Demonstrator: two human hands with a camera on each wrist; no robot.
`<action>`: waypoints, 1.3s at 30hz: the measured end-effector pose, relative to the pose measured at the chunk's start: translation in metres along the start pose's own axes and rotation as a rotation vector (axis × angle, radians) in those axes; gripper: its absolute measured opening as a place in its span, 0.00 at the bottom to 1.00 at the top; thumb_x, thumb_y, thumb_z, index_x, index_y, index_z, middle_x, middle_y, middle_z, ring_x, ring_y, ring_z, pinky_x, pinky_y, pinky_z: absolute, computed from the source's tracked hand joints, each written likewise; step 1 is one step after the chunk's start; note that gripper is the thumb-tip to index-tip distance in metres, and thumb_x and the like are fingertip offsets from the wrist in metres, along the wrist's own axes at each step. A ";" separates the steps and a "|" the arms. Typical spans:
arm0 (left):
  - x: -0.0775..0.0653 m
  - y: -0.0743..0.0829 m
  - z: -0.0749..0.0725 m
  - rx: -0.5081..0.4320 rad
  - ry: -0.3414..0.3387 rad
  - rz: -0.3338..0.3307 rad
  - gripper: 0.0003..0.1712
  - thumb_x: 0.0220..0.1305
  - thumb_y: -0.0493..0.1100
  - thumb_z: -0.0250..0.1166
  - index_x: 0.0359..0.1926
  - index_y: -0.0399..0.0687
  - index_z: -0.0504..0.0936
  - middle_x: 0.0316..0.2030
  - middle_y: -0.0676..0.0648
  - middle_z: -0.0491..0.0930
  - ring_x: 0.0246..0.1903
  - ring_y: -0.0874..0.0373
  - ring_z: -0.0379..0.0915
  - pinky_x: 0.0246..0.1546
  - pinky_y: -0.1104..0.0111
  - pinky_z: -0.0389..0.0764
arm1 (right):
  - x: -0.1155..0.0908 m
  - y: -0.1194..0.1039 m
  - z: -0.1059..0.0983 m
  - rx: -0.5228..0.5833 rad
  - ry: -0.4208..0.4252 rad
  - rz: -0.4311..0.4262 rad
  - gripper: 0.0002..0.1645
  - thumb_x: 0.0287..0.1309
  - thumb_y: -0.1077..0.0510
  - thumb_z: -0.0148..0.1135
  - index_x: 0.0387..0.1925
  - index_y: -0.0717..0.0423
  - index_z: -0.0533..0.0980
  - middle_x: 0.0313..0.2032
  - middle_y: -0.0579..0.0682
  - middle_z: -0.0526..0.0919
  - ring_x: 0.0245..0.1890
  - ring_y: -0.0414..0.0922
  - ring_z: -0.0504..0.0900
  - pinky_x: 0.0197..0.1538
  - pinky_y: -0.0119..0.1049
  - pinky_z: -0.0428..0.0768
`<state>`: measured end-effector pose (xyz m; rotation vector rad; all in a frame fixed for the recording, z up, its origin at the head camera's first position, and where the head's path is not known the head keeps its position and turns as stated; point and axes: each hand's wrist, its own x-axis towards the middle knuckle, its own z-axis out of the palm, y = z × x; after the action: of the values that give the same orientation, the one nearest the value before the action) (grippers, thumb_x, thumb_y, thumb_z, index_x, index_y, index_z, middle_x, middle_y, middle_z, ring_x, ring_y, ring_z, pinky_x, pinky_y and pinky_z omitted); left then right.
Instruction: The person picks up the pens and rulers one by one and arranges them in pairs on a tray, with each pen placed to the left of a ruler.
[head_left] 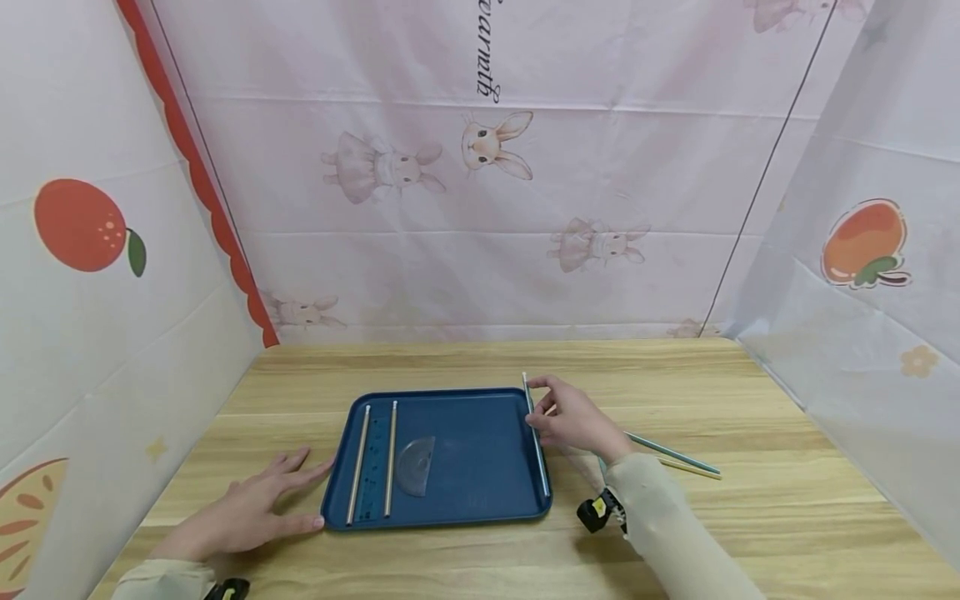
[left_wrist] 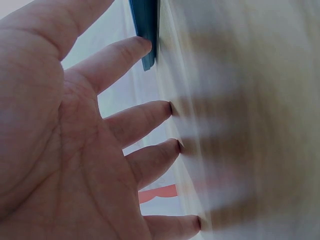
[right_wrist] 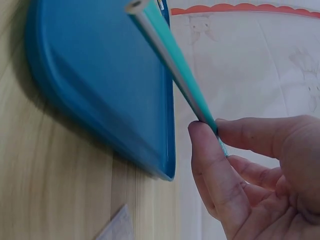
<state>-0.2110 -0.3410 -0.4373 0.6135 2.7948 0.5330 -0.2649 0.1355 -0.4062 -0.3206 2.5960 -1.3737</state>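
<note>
My right hand (head_left: 573,417) pinches a teal pencil (right_wrist: 172,55) between thumb and fingers, toward its far end. In the head view the pencil lies along the right side of the blue tray (head_left: 480,467), overlapping its rim. My left hand (head_left: 255,500) is spread at the tray's left side, thumb and index fingertip right at the rim, the other fingertips on the table in the left wrist view. Inside the tray, two gold pencils (head_left: 359,467) flank a blue see-through ruler (head_left: 372,471). A clear protractor (head_left: 415,468) sits to their right.
Right of the tray, another teal pencil (head_left: 675,454) and a yellowish pencil (head_left: 690,469) lie on the wooden table (head_left: 450,562), partly hidden by my right arm. A clear flat piece (right_wrist: 117,227) is beside the tray. Printed cloth walls (head_left: 420,283) stand around the table.
</note>
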 end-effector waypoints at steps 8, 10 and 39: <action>0.000 -0.001 0.001 0.006 0.013 0.004 0.49 0.67 0.69 0.70 0.81 0.55 0.69 0.80 0.23 0.56 0.75 0.11 0.48 0.48 0.07 0.52 | 0.007 -0.005 0.008 0.028 0.001 0.015 0.37 0.74 0.64 0.65 0.79 0.58 0.64 0.45 0.57 0.81 0.36 0.47 0.87 0.43 0.42 0.92; 0.001 -0.001 0.001 0.008 0.013 0.003 0.49 0.67 0.69 0.70 0.81 0.55 0.69 0.80 0.23 0.56 0.75 0.11 0.48 0.48 0.07 0.53 | 0.011 -0.006 0.011 0.036 0.006 0.015 0.36 0.74 0.64 0.66 0.78 0.59 0.65 0.44 0.57 0.81 0.35 0.46 0.86 0.42 0.41 0.92; 0.000 -0.002 0.001 0.001 0.000 0.002 0.49 0.68 0.69 0.69 0.81 0.55 0.68 0.80 0.23 0.55 0.75 0.11 0.47 0.49 0.07 0.53 | 0.031 -0.023 0.053 0.124 -0.043 0.000 0.35 0.71 0.69 0.66 0.75 0.67 0.65 0.39 0.59 0.83 0.34 0.47 0.88 0.42 0.41 0.93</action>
<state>-0.2118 -0.3422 -0.4389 0.6160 2.7945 0.5322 -0.2785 0.0728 -0.4184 -0.3282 2.4628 -1.5022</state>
